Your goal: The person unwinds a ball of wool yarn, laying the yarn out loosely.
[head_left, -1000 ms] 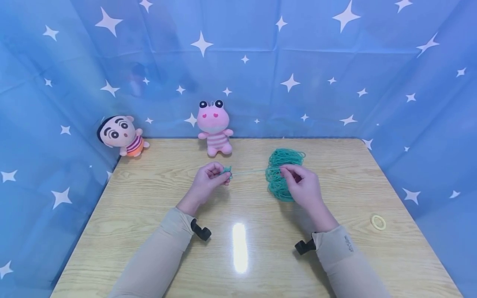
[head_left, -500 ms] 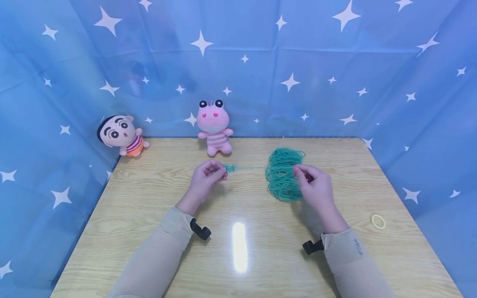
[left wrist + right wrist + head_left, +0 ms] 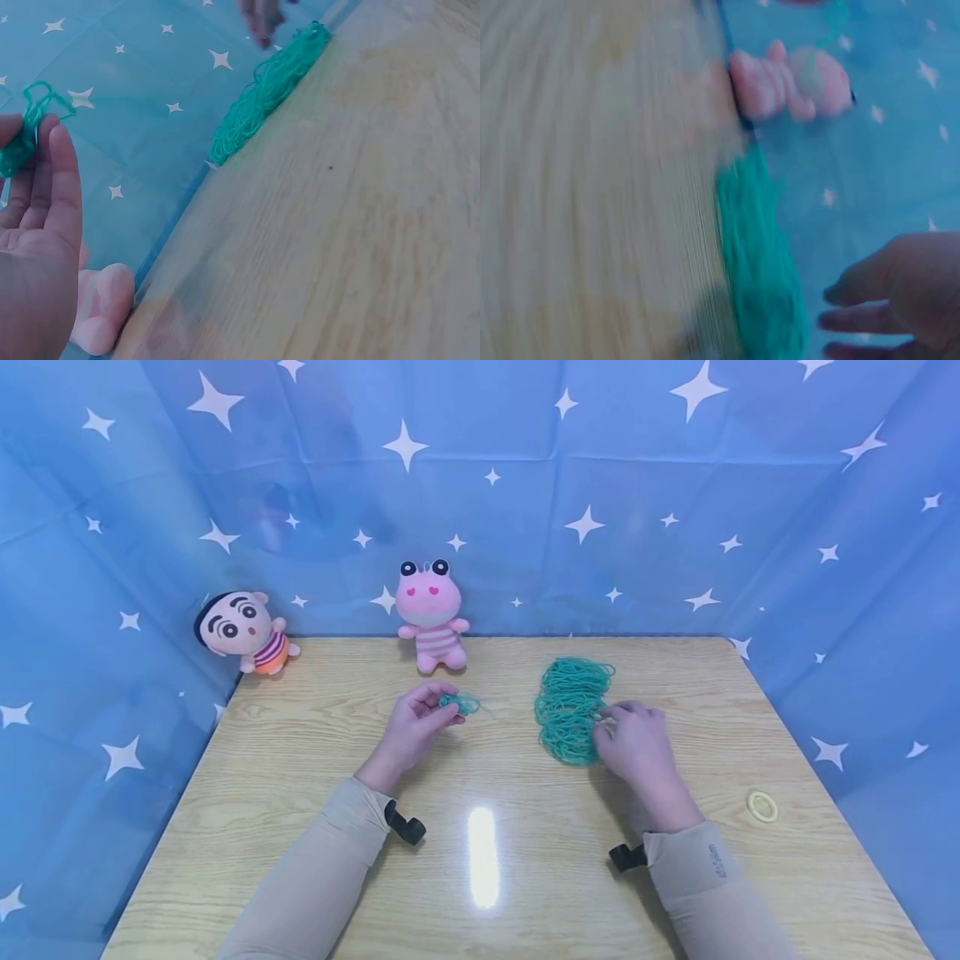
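Observation:
My left hand (image 3: 418, 720) pinches a small bunch of thin green cord (image 3: 461, 702) between thumb and fingers, above the table. In the left wrist view, loose loops of this cord (image 3: 39, 105) stick up past the fingertips. A larger bundle of the same green cord (image 3: 567, 714) lies right of the middle, looped in long strands. My right hand (image 3: 637, 739) is over the bundle's right edge in the head view. Seen from the right wrist, this hand (image 3: 900, 300) has its fingers apart and nothing between them, beside the blurred green bundle (image 3: 757, 262).
At the back of the wooden table (image 3: 375, 877) sit a pink plush toy (image 3: 431, 618) and a plush doll in a striped shirt (image 3: 247, 631). A pale yellow ring (image 3: 762, 807) lies on the right. Behind hangs a blue star-patterned curtain (image 3: 637, 485).
A strand stretched between both hands has left the right hand, and loops now gather at the left fingertips. The right hand moved right, then its fingers loosened. The left hand stayed nearly in place.

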Available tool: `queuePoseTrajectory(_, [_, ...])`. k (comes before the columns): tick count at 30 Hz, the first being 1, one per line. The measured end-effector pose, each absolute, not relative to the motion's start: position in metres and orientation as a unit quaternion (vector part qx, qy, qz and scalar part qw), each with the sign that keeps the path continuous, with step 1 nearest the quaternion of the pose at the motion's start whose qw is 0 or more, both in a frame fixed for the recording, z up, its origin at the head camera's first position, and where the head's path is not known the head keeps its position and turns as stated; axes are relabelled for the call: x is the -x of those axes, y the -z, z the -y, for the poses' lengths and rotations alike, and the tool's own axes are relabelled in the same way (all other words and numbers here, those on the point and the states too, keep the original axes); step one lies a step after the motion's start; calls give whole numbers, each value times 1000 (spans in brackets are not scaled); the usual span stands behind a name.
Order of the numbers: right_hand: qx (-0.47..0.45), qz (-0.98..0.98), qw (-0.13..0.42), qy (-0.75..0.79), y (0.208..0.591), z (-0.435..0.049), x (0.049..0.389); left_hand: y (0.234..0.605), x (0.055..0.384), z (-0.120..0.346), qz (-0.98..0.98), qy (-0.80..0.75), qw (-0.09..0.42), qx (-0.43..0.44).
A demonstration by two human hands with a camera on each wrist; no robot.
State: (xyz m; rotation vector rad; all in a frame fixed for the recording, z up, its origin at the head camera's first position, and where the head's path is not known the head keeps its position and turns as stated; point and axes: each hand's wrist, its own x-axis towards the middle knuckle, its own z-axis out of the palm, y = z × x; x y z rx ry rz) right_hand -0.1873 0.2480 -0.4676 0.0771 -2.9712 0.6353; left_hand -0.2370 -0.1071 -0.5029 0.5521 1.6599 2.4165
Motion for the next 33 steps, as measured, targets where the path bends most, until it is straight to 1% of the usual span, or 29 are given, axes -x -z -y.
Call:
queuePoseTrajectory(3, [-100, 956, 87, -263, 468, -214, 190, 502, 235, 107, -569, -794, 88, -198])
queuePoseTrajectory(4, [-125, 945, 88, -288, 468, -202, 190, 502, 235, 107, -573, -789, 88, -202])
queuePoseTrajectory(5, [-150, 934, 84, -314, 468, -191, 191, 502, 235, 107, -576, -786, 89, -206])
queuePoseTrajectory(8, [-197, 906, 38, -372, 470, -162, 194, 501, 234, 107, -584, -777, 88, -219])
queuePoseTrajectory(11, [-212, 894, 5, -395, 473, -144, 198, 500, 233, 107, -592, -768, 92, -228])
queuePoseTrajectory(13, [-204, 892, 4, -404, 474, -139, 199, 499, 233, 107, -599, -762, 94, -227])
queuePoseTrajectory(16, [-174, 892, 37, -415, 471, -141, 199, 498, 234, 107, -611, -756, 94, -216])
queuePoseTrajectory(22, [-140, 867, 159, -451, 465, -162, 201, 497, 236, 108, -618, -757, 85, -196])
queuePoseTrajectory(25, [-133, 854, 202, -461, 462, -175, 202, 497, 236, 109, -609, -764, 84, -194])
queuePoseTrajectory(27, [-122, 851, 214, -463, 460, -183, 201, 498, 236, 109, -603, -770, 82, -190])
queuePoseTrajectory(33, [-78, 862, 214, -453, 462, -212, 197, 501, 237, 110, -602, -775, 62, -179])
